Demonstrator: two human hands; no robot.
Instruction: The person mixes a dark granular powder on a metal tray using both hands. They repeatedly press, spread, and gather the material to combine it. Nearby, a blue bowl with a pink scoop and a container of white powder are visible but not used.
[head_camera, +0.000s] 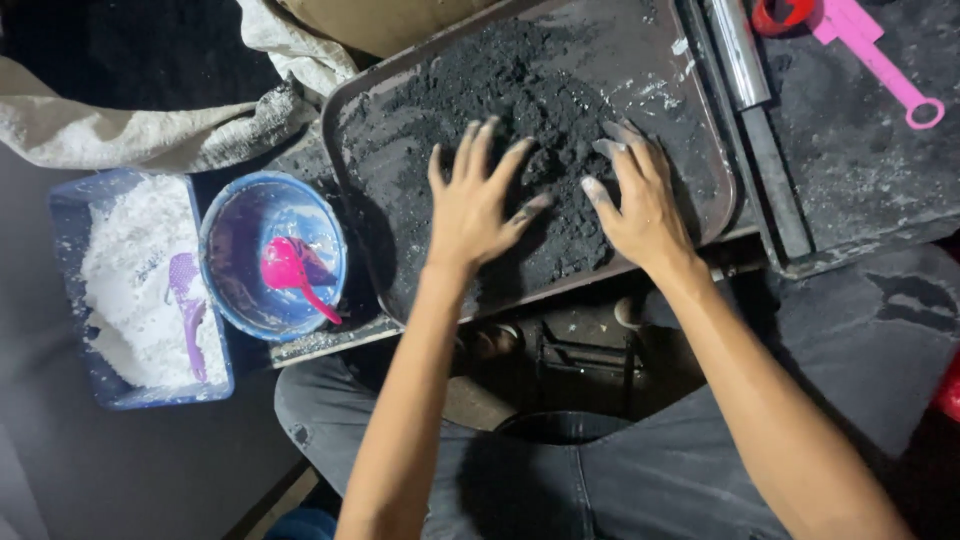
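Observation:
A dark metal tray (700, 120) holds a heap of black powder (520, 95). Both my hands lie flat on the heap with fingers spread. My left hand (478, 200) presses the middle of the pile, its fingertips dusted grey. My right hand (640, 195) rests just to the right, its thumb near the left hand's thumb. Neither hand grips anything.
Left of the tray stands a blue bowl (232, 212) with a pink spoon (290, 272) in it. Further left, a blue tub (75, 200) holds white powder (130, 260) and a purple scoop (185, 290). A pink tool (880, 60) and metal bar (742, 50) lie at the upper right. Cloth sacks (150, 130) at upper left.

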